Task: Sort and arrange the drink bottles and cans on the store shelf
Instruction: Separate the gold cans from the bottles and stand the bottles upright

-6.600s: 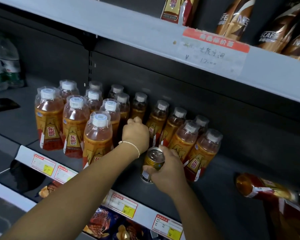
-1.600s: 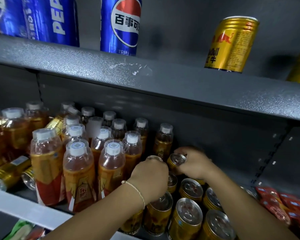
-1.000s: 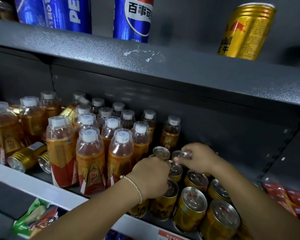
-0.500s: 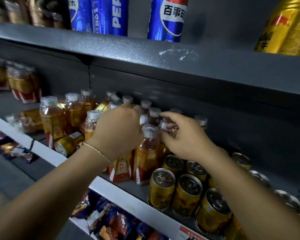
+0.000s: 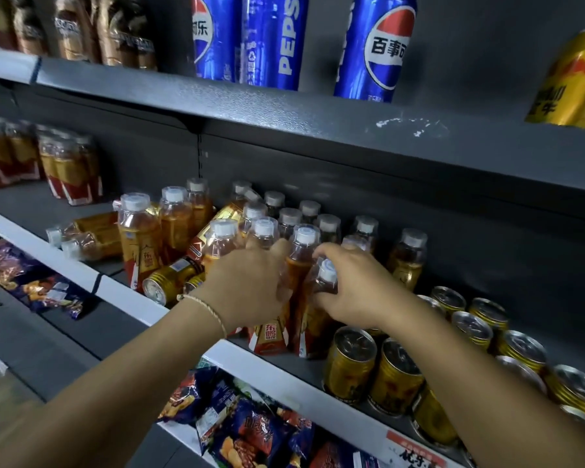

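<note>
Several orange drink bottles with white caps (image 5: pixel 306 238) stand clustered on the middle shelf (image 5: pixel 277 380). My left hand (image 5: pixel 247 285) curls round a front-row bottle (image 5: pixel 269 332) whose label shows below it. My right hand (image 5: pixel 355 288) grips the neighbouring bottle (image 5: pixel 325 275) just under its cap. Several gold cans (image 5: pixel 350 363) stand upright to the right of the bottles. Two gold cans (image 5: pixel 169 280) lie on their sides left of my left hand, and a gold bottle (image 5: pixel 217 221) leans tilted among the upright ones.
Blue Pepsi cans (image 5: pixel 375 49) and a gold Red Bull can (image 5: pixel 571 79) stand on the upper shelf, coffee bottles (image 5: pixel 115 28) further left. Bottles (image 5: pixel 92 234) lie flat at the left of the middle shelf. Snack bags (image 5: pixel 244 427) fill the shelf below.
My hands left the gold cans and moved left onto the front bottles. Since half a second ago they have dropped lower and closed round two neighbouring bottles.
</note>
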Available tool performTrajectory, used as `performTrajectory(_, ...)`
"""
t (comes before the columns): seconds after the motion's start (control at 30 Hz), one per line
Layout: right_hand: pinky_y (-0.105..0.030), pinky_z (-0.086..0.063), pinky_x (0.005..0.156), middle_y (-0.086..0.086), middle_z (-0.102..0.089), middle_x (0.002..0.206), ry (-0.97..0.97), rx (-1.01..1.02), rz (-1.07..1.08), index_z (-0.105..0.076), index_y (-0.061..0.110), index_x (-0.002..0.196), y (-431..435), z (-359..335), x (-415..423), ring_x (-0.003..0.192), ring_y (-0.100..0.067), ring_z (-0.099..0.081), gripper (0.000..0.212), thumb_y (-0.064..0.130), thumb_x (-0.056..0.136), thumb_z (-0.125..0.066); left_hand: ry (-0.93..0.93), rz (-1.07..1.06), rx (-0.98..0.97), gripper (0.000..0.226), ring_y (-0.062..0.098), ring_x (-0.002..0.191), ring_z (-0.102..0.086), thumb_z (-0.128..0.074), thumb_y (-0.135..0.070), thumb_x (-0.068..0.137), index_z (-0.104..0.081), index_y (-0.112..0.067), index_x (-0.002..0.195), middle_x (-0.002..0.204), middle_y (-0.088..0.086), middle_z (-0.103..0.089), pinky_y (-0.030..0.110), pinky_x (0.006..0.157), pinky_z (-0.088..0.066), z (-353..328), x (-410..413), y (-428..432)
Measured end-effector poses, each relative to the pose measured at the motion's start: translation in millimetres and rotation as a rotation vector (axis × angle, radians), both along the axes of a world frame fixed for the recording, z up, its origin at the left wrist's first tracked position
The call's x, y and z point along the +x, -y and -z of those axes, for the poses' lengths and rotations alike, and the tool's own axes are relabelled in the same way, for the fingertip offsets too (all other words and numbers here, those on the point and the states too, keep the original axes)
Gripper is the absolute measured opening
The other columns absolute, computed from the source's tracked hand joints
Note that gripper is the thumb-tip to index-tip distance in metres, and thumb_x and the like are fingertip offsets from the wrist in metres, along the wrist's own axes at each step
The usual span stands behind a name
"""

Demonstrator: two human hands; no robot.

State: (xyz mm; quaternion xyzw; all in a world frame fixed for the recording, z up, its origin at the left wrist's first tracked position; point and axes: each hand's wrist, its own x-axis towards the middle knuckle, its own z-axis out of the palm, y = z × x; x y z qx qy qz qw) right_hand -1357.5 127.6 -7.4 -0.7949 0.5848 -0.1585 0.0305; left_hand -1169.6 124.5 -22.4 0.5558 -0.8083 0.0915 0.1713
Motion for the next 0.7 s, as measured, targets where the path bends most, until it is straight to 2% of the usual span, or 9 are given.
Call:
performTrajectory(0.1, -0.025, -0.042, 0.083, 0.002, -0.053, 0.132, 0.046, -0.024, 0.072, -0.048, 0.032, 0.136, -14.2, -1.2, 15.2, 0.118, -0.020, -0.052, 0.067, 0.032, 0.076, -0.079, -0.093, 0.028, 0.011, 0.057, 0.022, 0.080, -0.063, -0.063, -0.045, 0.082, -0.034, -0.030, 0.129, 0.124, 0.009, -0.053, 0.032, 0.064, -0.053, 2.8, 11.8, -6.1)
performTrajectory(0.17, -0.028, -0.047, 0.085, 0.003, -0.056, 0.131, 0.052, -0.089, 0.122, -0.050, 0.033, 0.136, -26.7, -5.0, 28.6, 0.118, -0.020, -0.054, 0.069, 0.033, 0.074, -0.080, -0.137, 0.065, 0.008, 0.057, 0.020, 0.076, -0.063, -0.067, -0.041, 0.080, -0.037, -0.031, 0.127, 0.125, 0.008, -0.055, 0.027, 0.058, -0.047, 2.9, 21.7, -12.0)
performTrajectory(0.2, -0.031, -0.049, 0.089, 0.003, -0.057, 0.131, 0.047, -0.133, 0.143, -0.049, 0.034, 0.137, -33.8, -8.6, 36.1, 0.118, -0.021, -0.055, 0.070, 0.035, 0.074, -0.079, -0.147, 0.078, -0.008, 0.056, 0.019, 0.072, -0.061, -0.067, -0.039, 0.079, -0.039, -0.031, 0.127, 0.122, 0.007, -0.056, 0.025, 0.055, -0.043, 2.2, 28.3, -15.7)
performTrajectory(0.27, -0.038, -0.050, 0.094, 0.003, -0.056, 0.135, 0.027, -0.213, 0.173, -0.047, 0.035, 0.140, -47.6, -17.7, 52.5, 0.121, -0.024, -0.054, 0.072, 0.039, 0.074, -0.077, -0.179, 0.099, -0.053, 0.053, 0.014, 0.062, -0.050, -0.065, -0.038, 0.077, -0.042, -0.031, 0.124, 0.102, -0.001, -0.055, 0.023, 0.048, -0.031, -1.9, 44.5, -25.9)
performTrajectory(0.33, -0.038, -0.049, 0.097, 0.004, -0.052, 0.141, -0.010, -0.254, 0.196, -0.043, 0.036, 0.143, -60.1, -27.1, 71.8, 0.125, -0.025, -0.052, 0.075, 0.040, 0.076, -0.075, -0.226, 0.134, -0.088, 0.053, 0.012, 0.058, -0.043, -0.063, -0.038, 0.075, -0.041, -0.033, 0.124, 0.090, -0.006, -0.048, 0.023, 0.044, -0.024, -8.7, 65.3, -37.3)
performTrajectory(0.47, -0.037, -0.047, 0.094, 0.005, -0.051, 0.143, -0.040, -0.277, 0.202, -0.041, 0.037, 0.145, -80.5, -33.9, 120.8, 0.126, -0.023, -0.052, 0.077, 0.042, 0.076, -0.074, -0.264, 0.162, -0.106, 0.052, 0.015, 0.065, -0.053, -0.065, -0.040, 0.074, -0.038, -0.039, 0.118, 0.085, -0.007, -0.051, 0.024, 0.044, -0.027, -18.6, 117.6, -59.9)
performTrajectory(0.6, -0.030, -0.047, 0.084, 0.007, -0.055, 0.140, -0.003, -0.201, 0.121, -0.044, 0.039, 0.143, -86.5, -20.9, 177.3, 0.121, -0.021, -0.056, 0.074, 0.042, 0.075, -0.076, -0.265, 0.097, -0.045, 0.046, 0.009, 0.062, -0.042, -0.065, -0.041, 0.073, -0.044, -0.036, 0.114, 0.080, -0.009, -0.053, 0.025, 0.045, -0.029, -11.7, 176.7, -74.7)
performTrajectory(0.7, -0.029, -0.051, 0.089, 0.009, -0.056, 0.137, 0.073, -0.090, 0.043, -0.045, 0.038, 0.142, -80.5, -7.3, 224.6, 0.116, -0.018, -0.059, 0.075, 0.040, 0.074, -0.077, -0.256, 0.028, -0.003, 0.037, 0.014, 0.069, -0.050, -0.061, -0.036, 0.075, -0.047, -0.032, 0.110, 0.083, -0.006, -0.057, 0.028, 0.052, -0.039, 1.0, 224.8, -82.1)
